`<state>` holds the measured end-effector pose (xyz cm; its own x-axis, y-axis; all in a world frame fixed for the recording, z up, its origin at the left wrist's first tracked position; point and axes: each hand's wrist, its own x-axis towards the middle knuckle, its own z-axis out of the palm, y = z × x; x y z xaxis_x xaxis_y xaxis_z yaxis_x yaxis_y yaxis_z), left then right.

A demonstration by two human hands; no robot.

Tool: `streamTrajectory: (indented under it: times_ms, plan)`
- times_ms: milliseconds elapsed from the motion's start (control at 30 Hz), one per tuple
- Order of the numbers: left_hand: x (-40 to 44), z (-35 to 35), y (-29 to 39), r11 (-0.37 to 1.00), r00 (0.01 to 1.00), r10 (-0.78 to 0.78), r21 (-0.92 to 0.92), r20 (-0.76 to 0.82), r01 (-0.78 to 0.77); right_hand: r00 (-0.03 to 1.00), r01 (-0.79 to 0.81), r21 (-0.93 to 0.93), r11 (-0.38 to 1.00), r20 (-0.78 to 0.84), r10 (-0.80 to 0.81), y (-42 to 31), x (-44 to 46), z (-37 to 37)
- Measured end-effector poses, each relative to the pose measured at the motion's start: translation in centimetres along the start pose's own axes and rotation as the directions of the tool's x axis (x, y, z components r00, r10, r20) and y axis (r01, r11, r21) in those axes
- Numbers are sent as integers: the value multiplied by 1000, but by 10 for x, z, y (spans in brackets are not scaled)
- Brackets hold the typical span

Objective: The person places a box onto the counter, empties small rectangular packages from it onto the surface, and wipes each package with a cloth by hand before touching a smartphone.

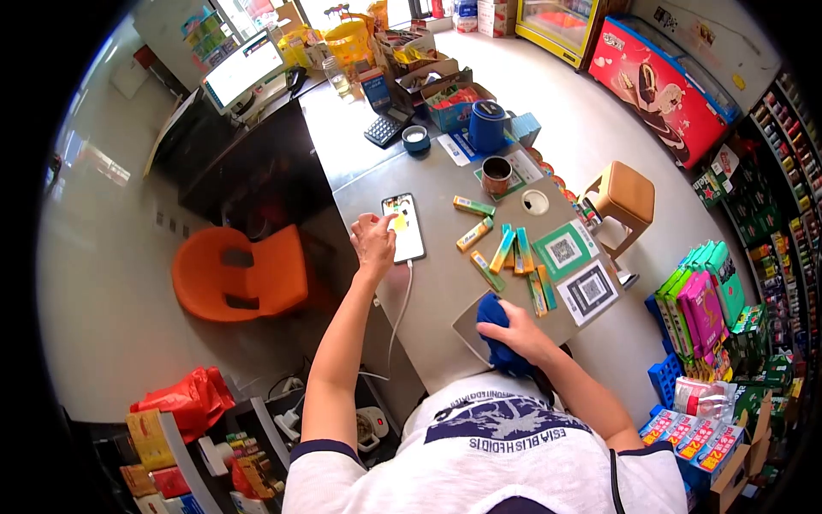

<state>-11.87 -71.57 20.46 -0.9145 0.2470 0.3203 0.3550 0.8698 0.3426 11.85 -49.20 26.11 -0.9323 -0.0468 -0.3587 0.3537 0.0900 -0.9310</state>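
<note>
My left hand (374, 242) is over a smartphone (411, 242) that lies on the grey counter (445, 343). Its fingers are apart and hold nothing; the fingertips are at the bright screen, though I cannot tell if they touch it. A white cable (402, 313) runs from the phone's lower end. My right hand (519, 333) is closed around a bunched dark blue cloth (497, 347) at the counter's near edge. Beyond it lie several small yellow-and-green boxes (503, 248), some overlapping. An open can (497, 175) and a round white lid (535, 202) are further back.
Two QR code cards (586, 291) lie along the counter's right edge. A blue canister (487, 127), a calculator (388, 126) and snack boxes (454, 103) stand farther off. An orange chair (240, 272) is at left, a brown stool (623, 195) at right, beside stocked shelves.
</note>
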Motion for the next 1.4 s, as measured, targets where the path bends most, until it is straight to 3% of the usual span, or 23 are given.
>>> streamTrajectory:
  times_ms: [167,367,500,600,667,733,833,933,1000,1067,1100,1167,1200,1267,1300,1400]
  plan:
    - [34,33,-19,989,994,102,107,28,-104,994,-106,478,872,42,98,-37,-28,-22]
    - [44,53,-28,973,989,100,199,107,-120,996,-61,559,827,-14,83,-42,-39,-32]
    - [37,34,-9,991,996,77,109,49,-82,994,-52,632,773,-40,99,-50,-51,-36]
    - [0,8,24,977,995,99,-193,17,-94,986,13,674,739,-132,103,-48,-59,-44]
    - [-42,-6,47,789,969,143,-614,202,11,982,65,698,713,-173,80,-47,-64,-50]
    - [-80,-34,78,764,917,243,-645,317,21,963,122,720,683,-253,94,-52,-69,-52]
    - [-128,-38,103,745,916,191,-659,354,100,963,173,746,643,-266,49,-51,-71,-55]
    - [-155,-19,102,737,910,147,-656,387,160,923,255,710,656,-381,54,-57,-56,-33]
    - [-162,-14,106,749,929,146,-651,341,122,888,309,584,750,-459,-9,-46,-36,-7]
    - [-161,-13,109,733,943,144,-673,300,102,905,209,120,971,-399,-146,-34,-25,8]
    - [-159,-13,110,723,945,142,-683,293,103,911,204,-159,966,-331,-247,-21,-18,14]
    - [-155,-14,112,702,949,142,-705,281,104,900,279,-614,739,-101,-423,4,-7,24]
    - [-152,-13,111,669,944,155,-734,291,116,916,315,-703,637,49,-399,24,1,24]
    - [-146,-11,104,601,932,186,-787,312,143,944,298,-780,551,155,-291,48,2,27]
    - [-138,-10,99,625,958,166,-776,234,81,958,284,-771,570,204,-202,44,3,24]
    - [-101,-6,75,760,990,54,-648,132,45,943,331,-752,570,289,-166,45,10,18]
